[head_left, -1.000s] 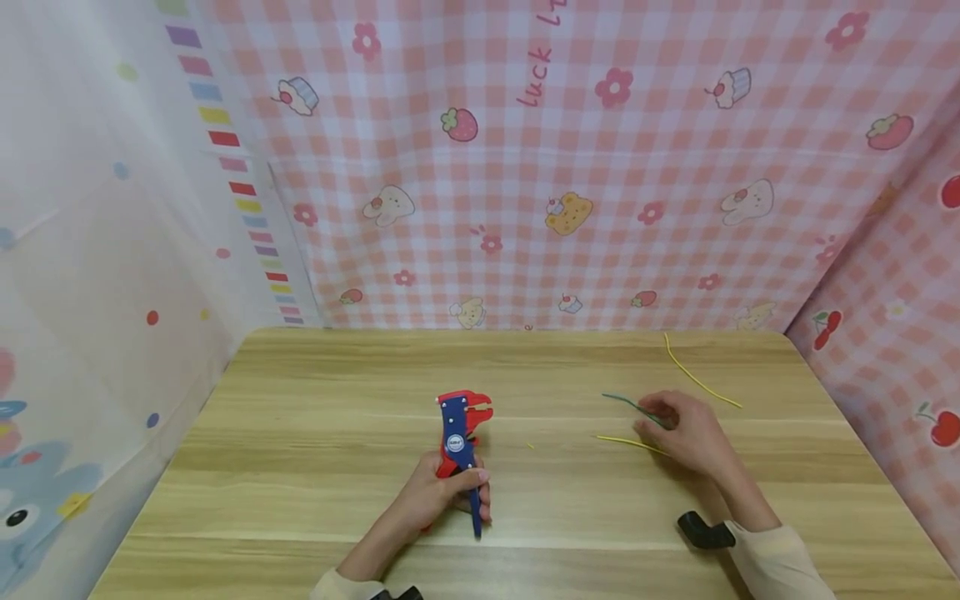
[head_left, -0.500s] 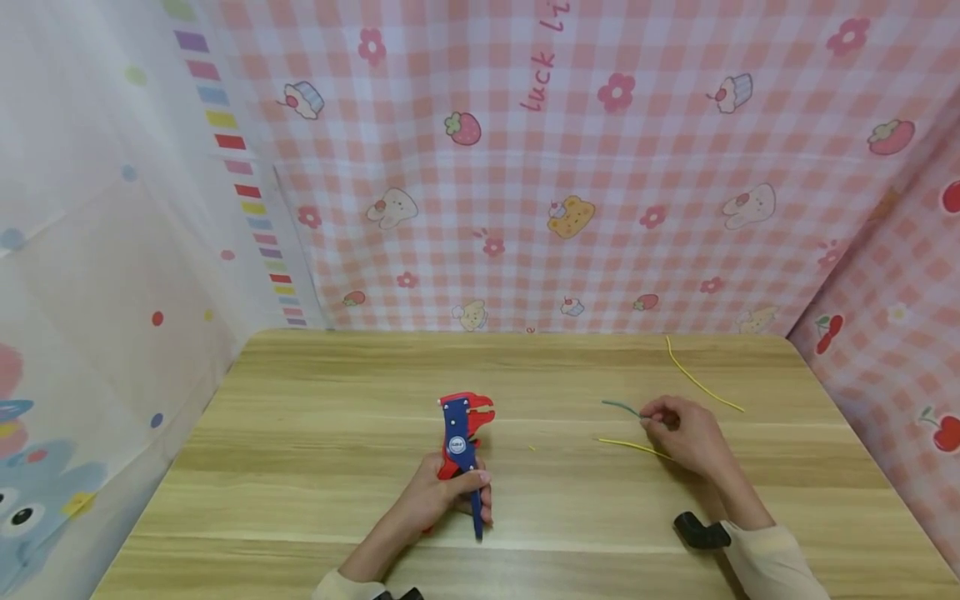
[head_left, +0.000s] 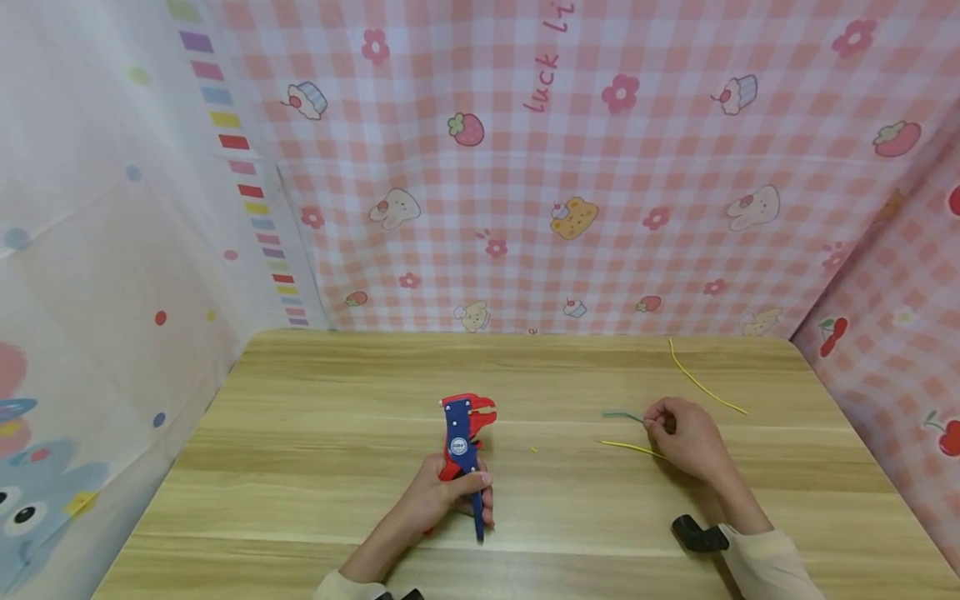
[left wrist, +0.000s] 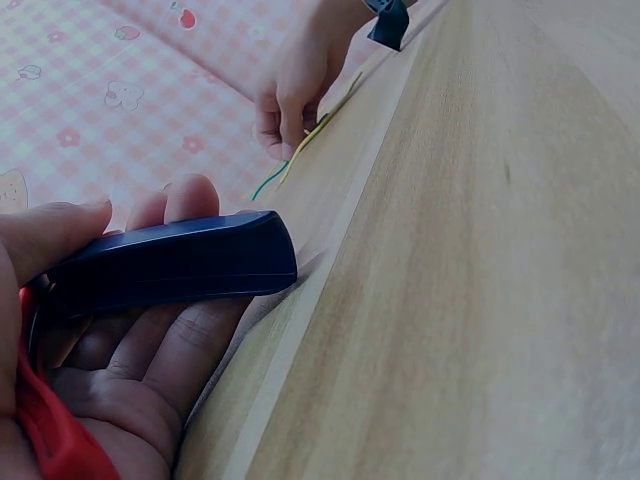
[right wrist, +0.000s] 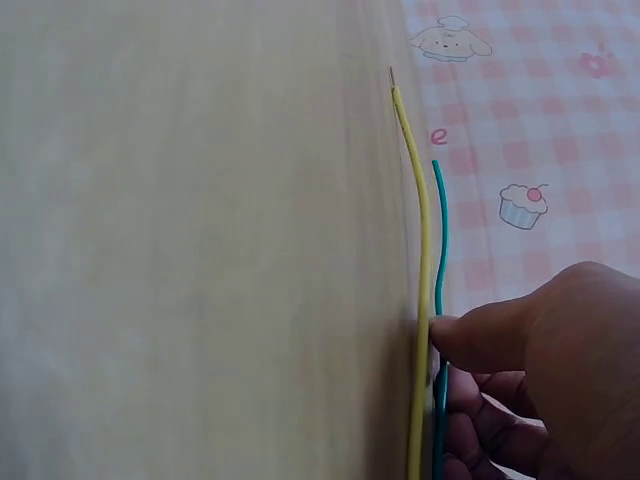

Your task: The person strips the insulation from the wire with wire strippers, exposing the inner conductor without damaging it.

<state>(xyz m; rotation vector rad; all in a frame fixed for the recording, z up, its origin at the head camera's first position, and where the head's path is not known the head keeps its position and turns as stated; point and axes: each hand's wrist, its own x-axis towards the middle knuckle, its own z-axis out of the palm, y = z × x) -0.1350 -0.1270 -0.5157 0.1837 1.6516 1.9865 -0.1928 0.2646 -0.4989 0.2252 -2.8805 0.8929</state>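
Note:
My left hand (head_left: 442, 498) grips a red and blue wire stripper (head_left: 456, 423) by its handles, its head pointing away from me and its jaws apart. In the left wrist view the blue handle (left wrist: 180, 265) lies across the fingers, with the thumb over it. On the right, my right hand (head_left: 688, 437) pinches a short green wire (head_left: 622, 415) between thumb and fingertips; its free end points left. Close beside it lies a yellow wire (right wrist: 423, 230) with a bare copper tip (right wrist: 392, 77), partly hidden behind the hand in the head view.
Another yellow wire (head_left: 705, 385) lies at the back right of the wooden table (head_left: 337, 400). A tiny yellow scrap (head_left: 534, 450) sits between the hands. Patterned cloth (head_left: 525, 167) hangs behind the table and along both sides.
The green wire's free end has swung toward me, lower in the head view. My right hand has shifted slightly right. The left hand and wire stripper have stayed nearly in place.

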